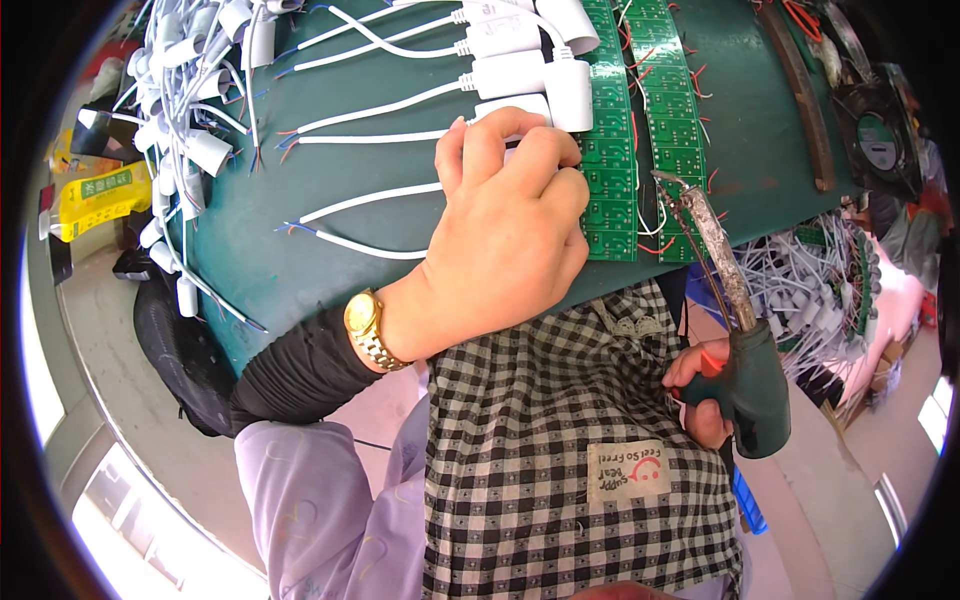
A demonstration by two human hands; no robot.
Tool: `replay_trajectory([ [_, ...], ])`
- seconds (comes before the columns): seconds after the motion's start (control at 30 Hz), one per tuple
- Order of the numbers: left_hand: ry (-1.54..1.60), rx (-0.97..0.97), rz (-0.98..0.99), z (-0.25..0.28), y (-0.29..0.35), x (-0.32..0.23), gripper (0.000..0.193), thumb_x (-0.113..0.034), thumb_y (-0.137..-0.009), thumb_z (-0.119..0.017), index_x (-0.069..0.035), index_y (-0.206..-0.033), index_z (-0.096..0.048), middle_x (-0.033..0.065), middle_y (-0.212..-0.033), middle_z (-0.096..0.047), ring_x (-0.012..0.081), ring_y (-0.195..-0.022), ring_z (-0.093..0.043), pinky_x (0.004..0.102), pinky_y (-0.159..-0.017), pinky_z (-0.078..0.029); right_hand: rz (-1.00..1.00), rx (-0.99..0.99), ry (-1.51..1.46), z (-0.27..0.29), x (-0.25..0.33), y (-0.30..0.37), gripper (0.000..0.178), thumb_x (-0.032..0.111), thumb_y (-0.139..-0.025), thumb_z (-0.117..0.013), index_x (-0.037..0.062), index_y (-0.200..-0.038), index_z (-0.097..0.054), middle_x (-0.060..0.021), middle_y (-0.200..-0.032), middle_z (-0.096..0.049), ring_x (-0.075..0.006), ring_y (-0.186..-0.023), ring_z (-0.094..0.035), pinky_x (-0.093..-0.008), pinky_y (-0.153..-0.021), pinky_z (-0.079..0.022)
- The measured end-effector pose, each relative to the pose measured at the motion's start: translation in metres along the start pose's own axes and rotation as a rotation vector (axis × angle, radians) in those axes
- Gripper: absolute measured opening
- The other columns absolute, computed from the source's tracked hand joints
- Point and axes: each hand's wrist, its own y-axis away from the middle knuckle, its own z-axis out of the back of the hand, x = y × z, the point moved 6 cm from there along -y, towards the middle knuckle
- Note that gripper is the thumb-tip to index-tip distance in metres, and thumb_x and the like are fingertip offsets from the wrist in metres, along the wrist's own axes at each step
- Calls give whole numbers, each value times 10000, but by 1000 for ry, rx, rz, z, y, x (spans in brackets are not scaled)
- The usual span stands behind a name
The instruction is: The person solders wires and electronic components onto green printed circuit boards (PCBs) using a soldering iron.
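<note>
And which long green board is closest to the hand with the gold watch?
The left green board, right beside the left hand. The right green board lies farther from that hand, past a narrow gap.

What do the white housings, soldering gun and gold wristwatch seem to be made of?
White housings: probably plastic, smooth with a soft sheen.
Soldering gun: the dark green handle looks like moulded plastic, faintly glossy; the barrel seems metal, silvery and stained.
Wristwatch: likely gold-toned metal, judging by its shiny links.
</note>
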Motion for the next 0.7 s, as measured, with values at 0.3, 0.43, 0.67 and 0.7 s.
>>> replay_trajectory([
  [0.3, 31, -57, -50, 0, 4, 2, 235, 43, -588, -627, -25, -782, -514, 119, -1007, -553, 379, -1045, -468, 460, -901, -343, 191, -34, -36, -8, -1, 3, 568, 197, -888, -569, -56, -1326, -310, -170, -945, -516, -238, -826, -552, -383, -756, -502],
  [0.43, 65, -71, -68, 2, 4, 4, 267, 46, -583, -636, -42, -796, -501, 113, -992, -558, 373, -1048, -477, 459, -915, -341, 122, -17, -41, -11, 6, 0, 578, 202, -887, -581, -50, -1335, -317, -165, -953, -515, -233, -830, -543, -388, -761, -497],
  [0.67, 85, -52, -97, 4, 3, 6, 242, 22, -570, -666, -67, -741, -520, 81, -985, -575, 356, -1046, -483, 446, -924, -345, -38, -34, -32, -14, 13, -1, 565, 221, -878, -602, -59, -1302, -354, -149, -941, -521, -217, -815, -543, -362, -751, -489],
  [0.7, 85, -49, -95, 4, 3, 7, 242, 22, -570, -666, -67, -741, -520, 81, -985, -575, 356, -1046, -483, 446, -924, -345, -80, -55, -21, -14, 15, -3, 515, 205, -865, -617, -62, -1251, -407, -139, -910, -529, -211, -800, -545, -344, -743, -487],
])
